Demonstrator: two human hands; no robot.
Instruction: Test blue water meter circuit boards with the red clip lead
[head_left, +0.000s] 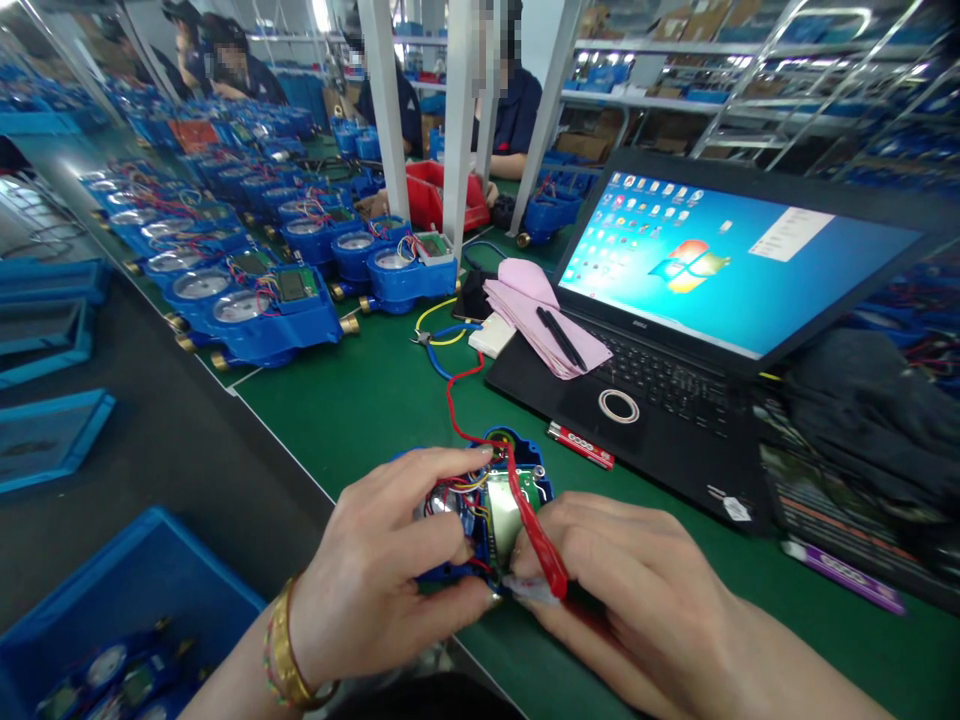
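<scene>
A blue meter (540, 450) with a circuit board and display (504, 515) lies at the front of the green table. My left hand (397, 560) grips it from the left, fingers over its coloured wires and thumb at the near edge. My right hand (615, 580) is closed at the board's right side, its fingertips pinched by a whitish translucent piece (534, 588) that I cannot identify. A red cable (454, 400) runs over the meter; its thick red end (536, 530) lies across the right fingers.
A laptop (645, 380) with pink papers (555, 330) and pens stands right. Pliers (426, 338) and a white box (491, 335) lie behind the meter. Rows of blue meters (277, 310) fill the back left. A blue bin (150, 570) sits lower left. Several people sit beyond.
</scene>
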